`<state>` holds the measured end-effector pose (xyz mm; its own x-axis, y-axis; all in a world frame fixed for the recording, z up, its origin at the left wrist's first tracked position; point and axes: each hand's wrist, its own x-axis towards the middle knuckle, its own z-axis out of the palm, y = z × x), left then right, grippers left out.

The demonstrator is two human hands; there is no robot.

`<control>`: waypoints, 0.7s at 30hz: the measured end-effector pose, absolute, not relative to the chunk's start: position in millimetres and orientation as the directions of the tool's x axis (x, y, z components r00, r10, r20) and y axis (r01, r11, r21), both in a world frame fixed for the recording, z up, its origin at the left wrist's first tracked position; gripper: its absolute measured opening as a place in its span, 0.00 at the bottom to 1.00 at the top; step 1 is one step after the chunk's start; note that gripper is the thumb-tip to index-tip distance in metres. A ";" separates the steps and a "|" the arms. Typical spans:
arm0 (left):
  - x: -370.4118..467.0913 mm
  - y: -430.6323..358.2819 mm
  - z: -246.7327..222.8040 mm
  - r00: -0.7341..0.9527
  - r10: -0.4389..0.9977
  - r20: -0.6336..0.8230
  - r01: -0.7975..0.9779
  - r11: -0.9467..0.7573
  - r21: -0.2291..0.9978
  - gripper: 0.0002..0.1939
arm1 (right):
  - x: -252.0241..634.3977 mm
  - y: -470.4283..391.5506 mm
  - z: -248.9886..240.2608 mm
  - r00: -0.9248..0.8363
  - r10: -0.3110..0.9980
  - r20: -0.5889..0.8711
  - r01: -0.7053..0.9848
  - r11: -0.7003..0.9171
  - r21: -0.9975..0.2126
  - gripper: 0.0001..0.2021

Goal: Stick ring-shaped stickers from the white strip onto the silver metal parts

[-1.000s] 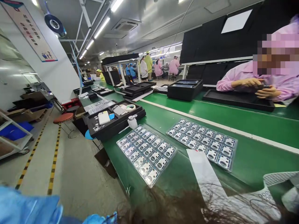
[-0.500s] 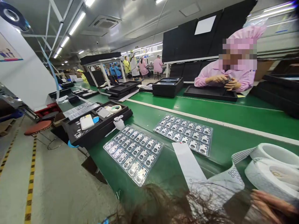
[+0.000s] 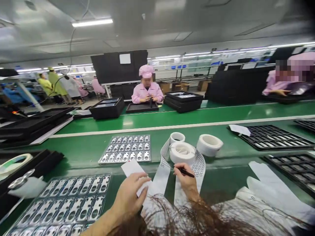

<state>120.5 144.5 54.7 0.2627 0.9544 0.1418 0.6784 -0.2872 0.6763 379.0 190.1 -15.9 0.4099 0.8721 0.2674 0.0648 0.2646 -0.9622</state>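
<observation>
Factory hall: grey ceiling (image 3: 157,13) with strip lights (image 3: 92,22), green conveyor bench (image 3: 172,116), black partition boards (image 3: 118,65) behind.

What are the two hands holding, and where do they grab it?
The right hand pinches thin black tweezers near their back end. The left hand holds a white paper strip by its near end.
</observation>
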 end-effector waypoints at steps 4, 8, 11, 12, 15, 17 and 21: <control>147.9 203.7 53.8 0.275 0.943 0.188 0.648 -0.326 0.689 0.16 | 374.3 189.7 -11.8 0.385 0.861 0.333 0.089 0.324 -0.942 0.09; 180.8 241.7 35.5 0.307 0.939 0.156 0.591 -0.316 0.742 0.15 | 371.4 194.0 -14.4 0.354 0.846 0.398 0.132 0.376 -0.917 0.06; 192.3 249.3 20.3 0.356 0.921 0.160 0.525 -0.338 0.781 0.16 | 370.9 197.2 -16.6 0.345 0.830 0.439 0.165 0.407 -0.899 0.05; 193.1 249.8 16.3 0.365 0.916 0.167 0.508 -0.347 0.788 0.17 | 370.9 197.6 -16.5 0.339 0.824 0.454 0.175 0.419 -0.891 0.04; 191.0 251.0 7.6 0.387 0.901 0.196 0.477 -0.378 0.794 0.19 | 370.8 197.3 -13.3 0.312 0.809 0.498 0.195 0.458 -0.867 0.03; 189.5 253.3 3.5 0.393 0.894 0.215 0.471 -0.396 0.788 0.20 | 370.7 196.5 -9.6 0.298 0.794 0.530 0.206 0.489 -0.848 0.04; 190.1 259.4 -3.3 0.368 0.894 0.255 0.503 -0.422 0.754 0.22 | 370.8 195.2 -2.5 0.283 0.750 0.598 0.227 0.554 -0.801 0.06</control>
<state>190.1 259.4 -3.3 0.3683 0.8941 0.2550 0.5027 -0.4222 0.7543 370.8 195.2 -2.5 0.2827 0.7497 0.5984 0.2271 0.5538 -0.8011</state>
